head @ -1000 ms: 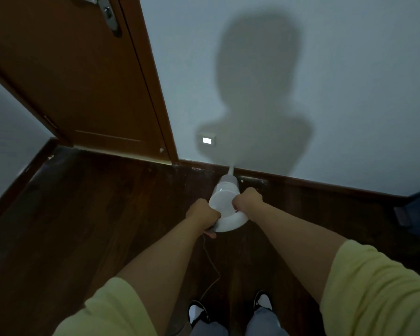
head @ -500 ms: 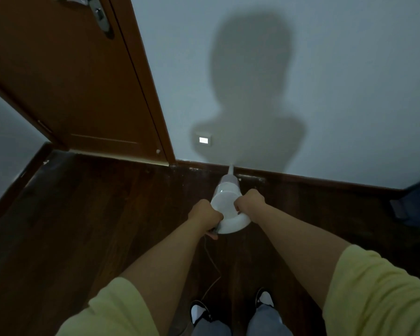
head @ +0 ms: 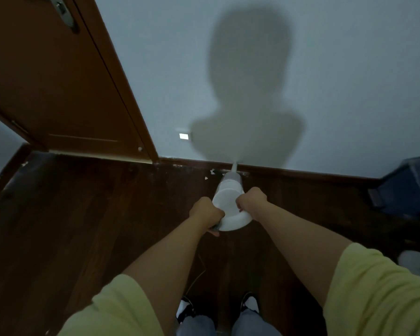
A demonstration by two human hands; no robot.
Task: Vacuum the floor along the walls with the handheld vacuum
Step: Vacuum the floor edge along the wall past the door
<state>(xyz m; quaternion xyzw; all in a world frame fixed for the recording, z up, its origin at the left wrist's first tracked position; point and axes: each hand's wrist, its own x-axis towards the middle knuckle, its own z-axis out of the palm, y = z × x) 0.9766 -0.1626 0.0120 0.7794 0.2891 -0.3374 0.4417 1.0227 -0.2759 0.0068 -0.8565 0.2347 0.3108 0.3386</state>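
Handheld vacuum (head: 230, 202), white, at frame centre; its nozzle tip meets the baseboard (head: 301, 171) at 12 o'clock. Left hand (head: 206, 212) and right hand (head: 250, 199) grip its rear, fingers curled around it. Pale debris flecks (head: 212, 171) lie just left of the nozzle.

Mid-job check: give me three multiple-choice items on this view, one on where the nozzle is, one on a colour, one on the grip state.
1. Where is the nozzle tip of the handheld vacuum?
A. at the baseboard under the wall
B. on the door
C. beside the shoes

2. What colour are the sleeves?
A. red
B. pale yellow
C. black

3. How is the vacuum held?
A. left hand only
B. lying on the floor
C. both hands grip it

Answers:
1 A, the tip meets the baseboard right of the door frame.
2 B, both sleeves look pale yellow.
3 C, left hand and right hand curl round its body.
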